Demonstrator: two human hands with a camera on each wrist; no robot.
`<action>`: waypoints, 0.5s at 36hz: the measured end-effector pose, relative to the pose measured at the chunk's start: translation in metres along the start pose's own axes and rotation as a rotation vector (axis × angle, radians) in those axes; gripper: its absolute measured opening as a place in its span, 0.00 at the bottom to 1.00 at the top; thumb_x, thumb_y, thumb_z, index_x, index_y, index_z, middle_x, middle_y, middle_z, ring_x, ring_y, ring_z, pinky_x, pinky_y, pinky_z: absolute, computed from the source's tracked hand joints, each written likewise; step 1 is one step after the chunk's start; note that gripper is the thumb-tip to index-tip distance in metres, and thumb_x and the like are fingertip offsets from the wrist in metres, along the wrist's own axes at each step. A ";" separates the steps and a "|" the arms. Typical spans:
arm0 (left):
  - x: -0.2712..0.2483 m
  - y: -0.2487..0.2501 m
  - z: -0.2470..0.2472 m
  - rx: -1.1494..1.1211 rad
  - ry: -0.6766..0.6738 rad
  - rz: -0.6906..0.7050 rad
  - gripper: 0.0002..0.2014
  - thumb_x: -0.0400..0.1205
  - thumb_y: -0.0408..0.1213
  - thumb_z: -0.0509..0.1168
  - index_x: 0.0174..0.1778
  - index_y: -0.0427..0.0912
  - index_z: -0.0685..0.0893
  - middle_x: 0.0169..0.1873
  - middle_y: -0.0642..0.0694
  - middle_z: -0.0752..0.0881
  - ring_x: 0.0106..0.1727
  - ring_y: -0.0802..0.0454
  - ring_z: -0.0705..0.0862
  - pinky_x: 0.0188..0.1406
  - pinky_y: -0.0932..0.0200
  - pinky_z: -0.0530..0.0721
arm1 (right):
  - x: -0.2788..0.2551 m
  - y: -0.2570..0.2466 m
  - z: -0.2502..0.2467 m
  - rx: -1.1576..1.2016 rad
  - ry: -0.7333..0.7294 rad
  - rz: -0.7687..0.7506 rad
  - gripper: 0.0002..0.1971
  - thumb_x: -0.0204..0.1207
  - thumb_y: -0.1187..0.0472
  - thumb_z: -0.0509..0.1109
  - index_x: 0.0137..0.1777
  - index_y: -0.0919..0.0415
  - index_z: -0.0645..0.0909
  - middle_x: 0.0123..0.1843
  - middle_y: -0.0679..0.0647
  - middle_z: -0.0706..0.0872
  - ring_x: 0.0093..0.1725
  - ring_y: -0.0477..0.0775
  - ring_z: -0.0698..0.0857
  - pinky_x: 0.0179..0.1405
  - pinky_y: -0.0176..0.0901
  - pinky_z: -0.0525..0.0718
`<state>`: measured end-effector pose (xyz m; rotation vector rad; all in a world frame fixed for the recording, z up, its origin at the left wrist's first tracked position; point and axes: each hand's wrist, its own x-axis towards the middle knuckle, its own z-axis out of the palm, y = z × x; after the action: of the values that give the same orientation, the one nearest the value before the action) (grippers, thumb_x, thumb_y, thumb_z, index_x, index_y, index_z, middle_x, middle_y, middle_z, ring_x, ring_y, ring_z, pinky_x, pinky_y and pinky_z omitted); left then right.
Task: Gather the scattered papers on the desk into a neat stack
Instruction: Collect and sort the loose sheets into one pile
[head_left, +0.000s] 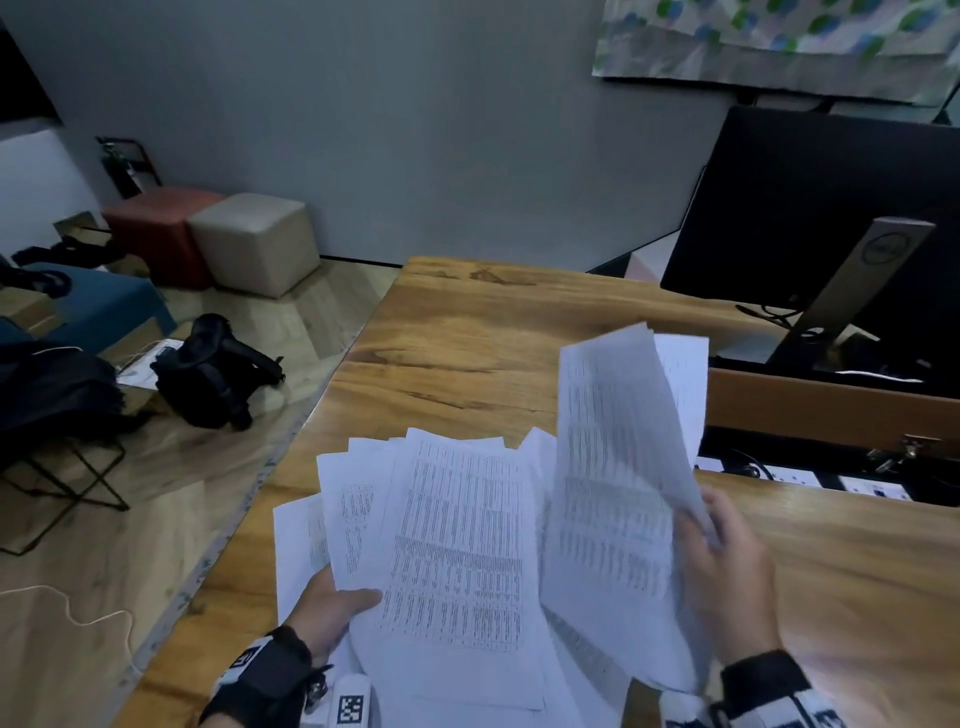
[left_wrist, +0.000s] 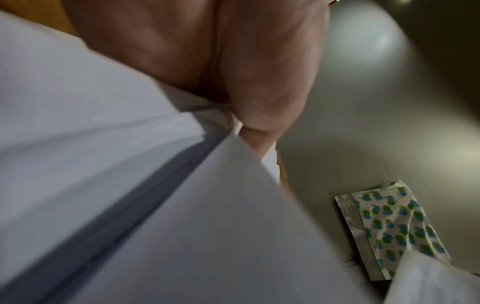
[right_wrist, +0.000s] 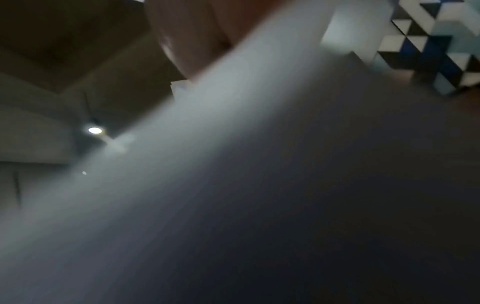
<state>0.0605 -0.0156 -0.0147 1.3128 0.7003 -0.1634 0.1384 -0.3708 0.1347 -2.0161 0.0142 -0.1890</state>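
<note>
Far to the left of the desk (head_left: 457, 332), on the floor, lie a dark bag (head_left: 213, 371) and a black jacket (head_left: 52, 395); behind them, by the grey wall, sit a red stool (head_left: 156, 228) and a beige stool (head_left: 257, 241), side by side.

At the near left edge of the desk is the left hand (head_left: 332, 608); it holds a fanned bunch of papers (head_left: 457, 545); the thumb lies on top of the sheets and the fingers are hidden under them. In the left wrist view the thumb (left_wrist: 270, 67) presses down on the white edges of the sheets (left_wrist: 103, 144), so the hand pinches the bunch. The sheets are printed with small rows of text and are not lined up; their corners stick out to the left and at the top.

Just to the right, over the middle of the desk, more sheets (head_left: 618, 467) stand tilted up; their left edge overlaps the fanned bunch. The right hand (head_left: 727, 566) grips them at their right edge, fingers curled round the edge. The right wrist view is blurry and shows only a pale sheet (right_wrist: 233, 144) close to the lens.

At the far right of the desk stands a black monitor (head_left: 810, 208) on a silver stand (head_left: 852, 291).
</note>
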 end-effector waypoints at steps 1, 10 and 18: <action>-0.001 0.001 0.000 -0.004 -0.005 0.005 0.25 0.72 0.15 0.71 0.66 0.32 0.82 0.59 0.33 0.89 0.61 0.32 0.86 0.58 0.41 0.84 | 0.001 -0.010 -0.006 0.018 -0.042 -0.030 0.13 0.85 0.64 0.63 0.48 0.43 0.80 0.40 0.48 0.87 0.33 0.44 0.84 0.25 0.37 0.76; -0.006 0.009 0.004 -0.012 -0.030 0.028 0.29 0.63 0.24 0.73 0.63 0.34 0.83 0.57 0.33 0.91 0.58 0.33 0.89 0.57 0.41 0.86 | 0.025 -0.026 -0.032 0.379 -0.374 0.103 0.13 0.81 0.69 0.67 0.60 0.55 0.83 0.51 0.55 0.95 0.46 0.57 0.94 0.42 0.55 0.90; -0.008 0.009 0.010 0.045 0.001 -0.005 0.22 0.75 0.20 0.70 0.65 0.36 0.82 0.55 0.37 0.92 0.57 0.35 0.90 0.59 0.41 0.86 | -0.007 0.060 0.084 0.023 -0.455 0.405 0.14 0.77 0.64 0.74 0.61 0.60 0.81 0.59 0.57 0.90 0.55 0.57 0.89 0.54 0.48 0.87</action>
<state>0.0628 -0.0249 -0.0023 1.3546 0.7045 -0.1833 0.1474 -0.3212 0.0441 -1.9462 0.1297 0.5228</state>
